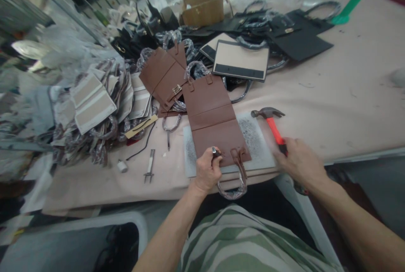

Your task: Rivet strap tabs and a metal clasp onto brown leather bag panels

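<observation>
A brown leather bag panel (213, 111) lies unfolded over a pale, dark-speckled board (256, 137) at the table's front edge. My left hand (207, 171) is closed around a short metal punch (216, 152), resting at the near end of the panel. Just right of it, a plastic-wrapped handle (232, 194) is attached to the panel and hangs over the table edge. My right hand (300, 162) grips a claw hammer (274, 128) by its red and black handle, its head right of the board. The punch's lower tip is hidden by my fingers.
More brown panels (164, 71) lie behind the work, with black bag pieces (294, 31) and a cardboard box (202, 6) farther back. Left are stacked pale-lined pieces (95, 99), a metal divider-like tool (149, 165) and a small white bottle (122, 166). A green plastic tool (357, 0) lies far right.
</observation>
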The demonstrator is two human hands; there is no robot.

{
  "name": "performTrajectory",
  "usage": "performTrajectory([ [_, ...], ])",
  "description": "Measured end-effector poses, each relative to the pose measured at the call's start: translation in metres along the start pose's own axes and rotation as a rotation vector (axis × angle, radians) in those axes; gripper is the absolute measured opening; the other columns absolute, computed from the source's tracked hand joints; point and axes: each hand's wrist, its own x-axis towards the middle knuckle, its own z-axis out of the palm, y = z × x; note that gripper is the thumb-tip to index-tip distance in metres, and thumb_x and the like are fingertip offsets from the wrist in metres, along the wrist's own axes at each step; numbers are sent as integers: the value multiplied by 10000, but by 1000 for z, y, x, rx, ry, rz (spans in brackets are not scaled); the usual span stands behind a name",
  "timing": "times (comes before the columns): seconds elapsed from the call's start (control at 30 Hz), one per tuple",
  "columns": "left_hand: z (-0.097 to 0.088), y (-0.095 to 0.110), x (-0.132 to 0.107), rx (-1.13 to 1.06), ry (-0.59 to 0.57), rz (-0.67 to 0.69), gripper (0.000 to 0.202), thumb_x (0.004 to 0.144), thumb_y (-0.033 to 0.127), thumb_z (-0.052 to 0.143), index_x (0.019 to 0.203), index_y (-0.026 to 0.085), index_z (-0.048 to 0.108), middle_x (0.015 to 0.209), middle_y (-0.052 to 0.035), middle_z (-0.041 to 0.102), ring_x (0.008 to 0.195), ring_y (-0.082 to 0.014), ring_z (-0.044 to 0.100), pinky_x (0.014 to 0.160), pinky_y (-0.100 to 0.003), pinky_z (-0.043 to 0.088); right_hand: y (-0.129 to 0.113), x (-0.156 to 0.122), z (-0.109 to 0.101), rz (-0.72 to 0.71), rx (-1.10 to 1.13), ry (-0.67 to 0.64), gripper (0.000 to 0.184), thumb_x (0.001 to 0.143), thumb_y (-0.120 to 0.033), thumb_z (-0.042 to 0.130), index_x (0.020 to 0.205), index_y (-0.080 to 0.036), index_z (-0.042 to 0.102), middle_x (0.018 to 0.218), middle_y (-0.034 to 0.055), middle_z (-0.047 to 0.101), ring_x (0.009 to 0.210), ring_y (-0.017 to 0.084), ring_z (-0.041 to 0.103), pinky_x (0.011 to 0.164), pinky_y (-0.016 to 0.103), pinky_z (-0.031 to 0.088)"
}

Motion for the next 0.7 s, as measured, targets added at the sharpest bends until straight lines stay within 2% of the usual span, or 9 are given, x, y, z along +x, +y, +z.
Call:
performTrajectory([
  [0.1, 1, 0, -1, -3, 12, -1, 112, 937, 158, 510, 1015, 194, 583, 878, -54, 680, 762, -175, 671, 730, -286, 563, -9, 13, -9, 218, 445, -252, 188, 743, -345, 582, 863, -211, 527, 724, 34, 496, 627, 207, 504, 611, 356, 439],
  [0.17, 2, 0, -1, -6, 18, 0, 118, 933, 159, 510, 1022, 195, 579, 870, -52, 675, 751, -177, 669, 721, -286, 563, -24, 18, -21, 238, 653, -398, 171, 733, -376, 546, 763, -237, 451, 641, -17, 413, 537, 161, 432, 527, 312, 408],
  [0.23, 4, 0, -1, -10, 24, 1, 117, 928, 159, 506, 1014, 197, 576, 852, -47, 666, 731, -177, 662, 702, -283, 561, -41, 15, -36, 197, 732, -425, 218, 782, -450, 482, 739, -254, 395, 604, -52, 345, 471, 130, 351, 456, 276, 354],
  [0.3, 5, 0, -1, -17, 28, 6, 121, 923, 157, 499, 1007, 198, 574, 842, -44, 660, 713, -174, 654, 677, -276, 555, -58, 3, -52, 169, 803, -342, 300, 852, -544, 438, 770, -257, 404, 584, -71, 331, 431, 116, 305, 415, 255, 299],
  [0.37, 5, 0, -1, -25, 29, 7, 125, 919, 155, 495, 1005, 200, 573, 840, -42, 661, 706, -171, 651, 663, -270, 549, -72, -16, -67, 61, 754, -167, 376, 908, -613, 421, 809, -251, 457, 566, -60, 394, 425, 123, 352, 420, 254, 295],
  [0.43, 5, 0, 0, -27, 32, 2, 131, 913, 151, 498, 1006, 203, 572, 846, -43, 668, 720, -174, 658, 675, -272, 549, -81, -35, -77, -171, 533, 6, 394, 939, -608, 421, 796, -248, 490, 545, -31, 462, 445, 141, 417, 452, 270, 296],
  [0.53, 5, 0, 0, -18, 34, -7, 128, 898, 142, 508, 984, 206, 578, 832, -42, 671, 727, -184, 663, 685, -281, 547, -89, -51, -88, -516, 149, 68, 398, 963, -553, 378, 710, -258, 462, 484, -8, 470, 405, 147, 381, 465, 303, 197],
  [0.63, 5, -1, 0, -13, 36, 7, 129, 894, 135, 508, 976, 203, 581, 827, -48, 676, 735, -196, 668, 676, -288, 547, -94, -55, -108, -623, -44, 35, 433, 982, -556, 331, 679, -266, 435, 456, -6, 457, 359, 147, 320, 468, 327, 124],
  [0.7, 5, -1, -1, -16, 34, 19, 127, 899, 139, 507, 984, 200, 579, 840, -53, 680, 754, -199, 671, 694, -293, 553, -97, -57, -125, -576, -29, 92, 443, 992, -588, 320, 709, -272, 450, 478, -1, 465, 382, 162, 360, 469, 325, 178],
])
